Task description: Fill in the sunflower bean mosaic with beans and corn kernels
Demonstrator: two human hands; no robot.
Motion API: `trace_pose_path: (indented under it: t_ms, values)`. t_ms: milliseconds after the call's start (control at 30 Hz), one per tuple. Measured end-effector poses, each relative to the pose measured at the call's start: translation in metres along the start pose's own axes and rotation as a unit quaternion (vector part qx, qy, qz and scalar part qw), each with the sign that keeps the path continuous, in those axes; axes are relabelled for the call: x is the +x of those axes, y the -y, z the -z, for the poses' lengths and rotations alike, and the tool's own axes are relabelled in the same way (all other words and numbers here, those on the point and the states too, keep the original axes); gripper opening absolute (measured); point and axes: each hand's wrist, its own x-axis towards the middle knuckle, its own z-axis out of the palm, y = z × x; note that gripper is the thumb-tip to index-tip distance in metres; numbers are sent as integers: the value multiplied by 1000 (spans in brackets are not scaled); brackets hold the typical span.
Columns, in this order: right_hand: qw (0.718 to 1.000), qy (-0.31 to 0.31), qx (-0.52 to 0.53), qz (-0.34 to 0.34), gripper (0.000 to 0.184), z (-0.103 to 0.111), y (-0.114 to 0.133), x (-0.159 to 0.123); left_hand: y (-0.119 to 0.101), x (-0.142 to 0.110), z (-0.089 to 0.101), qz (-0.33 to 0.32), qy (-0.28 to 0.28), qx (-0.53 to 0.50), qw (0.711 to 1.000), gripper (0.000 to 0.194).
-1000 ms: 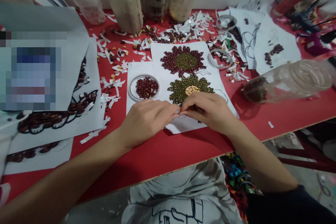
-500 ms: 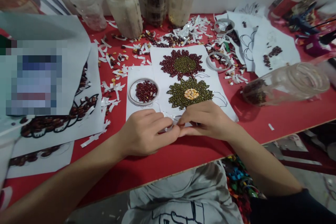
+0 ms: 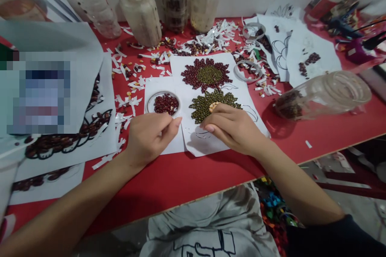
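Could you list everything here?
Flat tabletop: one, red, throughout
Seed flower, green centre: one, dark red, middle white paper
Seed flower, yellow centre: one, green, nearer
Round bean dish: one, clear, left of flowers
Upright jars: three, clear or cloudy, back
Lying jar: one, clear, right
Plastic bottle: one, clear, back left
Round rings: two, pale, back right
Paper scraps: many, white, back and left
Loose seeds: many, red, yellow, among scraps
Drawing sheets: several, white, both sides
Bright scraps: many, multicoloured, below table
Clutter: many, mixed, far right
Left hand's grip: one, bare, by dish
Right hand's grip: one, bare, by green flower
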Motion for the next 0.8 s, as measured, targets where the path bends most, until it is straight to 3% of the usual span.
trace_pose_path:
  t_ms: [67, 133, 267, 333, 567, 667, 800]
  values:
    - [1000, 24, 5, 10, 28, -2, -1, 0, 1, 0, -2, 65, -55, -9, 996, 2]
    - [999, 41, 11, 17, 28, -4, -1, 0, 2, 1, -2, 82, -82, -5, 993, 20]
    - [998, 56, 5, 22, 28, -6, -1, -1, 6, 3, -2, -33, 23, 23, 999, 8]
    - [998, 57, 1, 20, 28, -6, -1, -2, 6, 2, -3, -84, 68, 26, 994, 12]
    - [998, 44, -23, 25, 28, -6, -1, -1, 8, 3, -2, -245, 117, 97, 958, 15]
    - [999, 33, -34, 19, 30, -7, -1, -2, 8, 5, 0, -266, 122, 114, 949, 16]
    - [999, 22, -39, 2, 31, -7, -2, -3, 7, 8, 1, -244, 124, 105, 956, 16]
